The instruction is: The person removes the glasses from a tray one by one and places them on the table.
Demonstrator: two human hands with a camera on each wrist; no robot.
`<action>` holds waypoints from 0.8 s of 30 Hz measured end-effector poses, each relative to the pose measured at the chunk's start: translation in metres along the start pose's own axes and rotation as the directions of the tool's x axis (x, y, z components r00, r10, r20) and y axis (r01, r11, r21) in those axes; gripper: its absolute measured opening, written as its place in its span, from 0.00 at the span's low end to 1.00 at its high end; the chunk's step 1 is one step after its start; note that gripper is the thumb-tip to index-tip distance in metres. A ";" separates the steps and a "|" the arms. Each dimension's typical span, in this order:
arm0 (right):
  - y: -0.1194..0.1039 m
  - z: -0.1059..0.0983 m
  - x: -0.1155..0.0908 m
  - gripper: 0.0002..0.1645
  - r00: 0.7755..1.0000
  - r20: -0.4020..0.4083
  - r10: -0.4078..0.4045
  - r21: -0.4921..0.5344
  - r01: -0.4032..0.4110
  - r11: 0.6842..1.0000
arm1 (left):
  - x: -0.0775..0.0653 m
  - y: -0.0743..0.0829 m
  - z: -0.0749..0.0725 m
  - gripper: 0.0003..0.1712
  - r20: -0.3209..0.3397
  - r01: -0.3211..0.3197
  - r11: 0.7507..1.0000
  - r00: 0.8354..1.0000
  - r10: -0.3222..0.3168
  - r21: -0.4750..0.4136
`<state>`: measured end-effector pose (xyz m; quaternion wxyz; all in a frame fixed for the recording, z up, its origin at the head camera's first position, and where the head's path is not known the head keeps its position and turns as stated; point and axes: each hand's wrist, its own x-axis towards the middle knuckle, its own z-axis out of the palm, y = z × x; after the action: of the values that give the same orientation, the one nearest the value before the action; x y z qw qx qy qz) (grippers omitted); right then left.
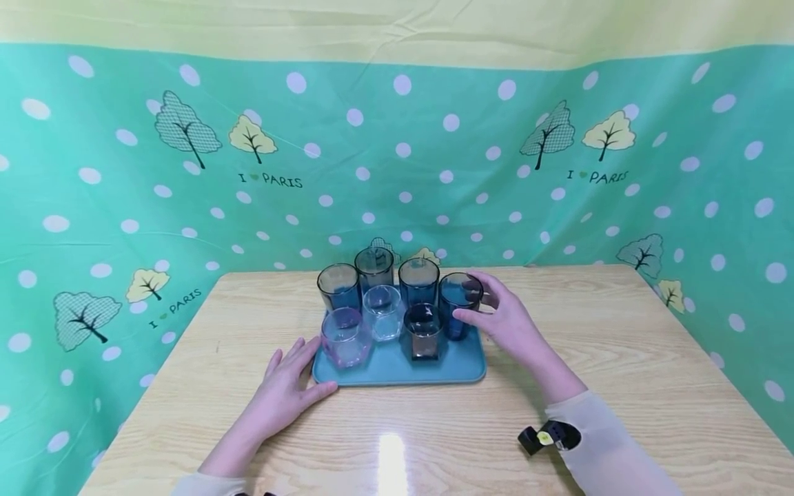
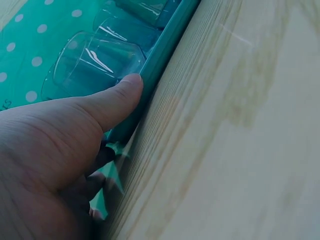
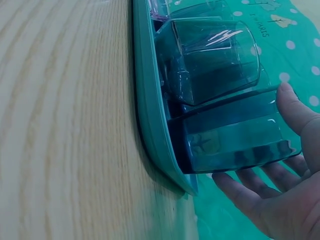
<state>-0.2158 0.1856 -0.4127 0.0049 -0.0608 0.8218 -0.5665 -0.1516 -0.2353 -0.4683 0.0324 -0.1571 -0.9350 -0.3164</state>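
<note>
Left hand (image 1: 282,396), fingers extended, touches the tray (image 1: 397,375) at its near-left corner, apparently steadying it; right hand (image 1: 507,318) curls round its rightmost glass (image 1: 455,299).

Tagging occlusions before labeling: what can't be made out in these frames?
- Head: the tray's far edge, hidden behind the glasses.
- Head: the rest of the left sleeve, cut off by the bottom edge.
- Left wrist: exact finger contact of the left hand, lost in dark shadow below the palm.
- Right wrist: most of the purple glass, cut off by the top edge.
</note>
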 end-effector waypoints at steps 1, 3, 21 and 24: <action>0.000 0.000 0.000 0.52 1.000 -0.003 0.000 -0.001 0.000 1.000 | 0.000 0.000 0.000 0.54 0.002 0.003 1.000 1.000 -0.003 -0.002; 0.000 -0.001 -0.001 0.52 1.000 -0.002 -0.005 -0.002 0.005 1.000 | 0.000 -0.001 0.001 0.54 0.005 0.008 1.000 1.000 -0.008 -0.005; -0.012 -0.022 -0.004 0.55 0.998 -0.055 -0.022 -0.047 0.019 0.999 | 0.001 -0.005 0.002 0.54 0.010 0.019 1.000 1.000 -0.019 -0.001; -0.014 -0.026 -0.005 0.57 0.997 -0.074 -0.008 -0.059 0.004 0.998 | 0.002 -0.005 0.002 0.54 0.007 0.017 1.000 1.000 -0.017 0.002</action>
<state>-0.2117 0.2056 -0.3906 -0.0291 -0.0422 0.8375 -0.5440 -0.1549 -0.2376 -0.4726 0.0265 -0.1502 -0.9368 -0.3150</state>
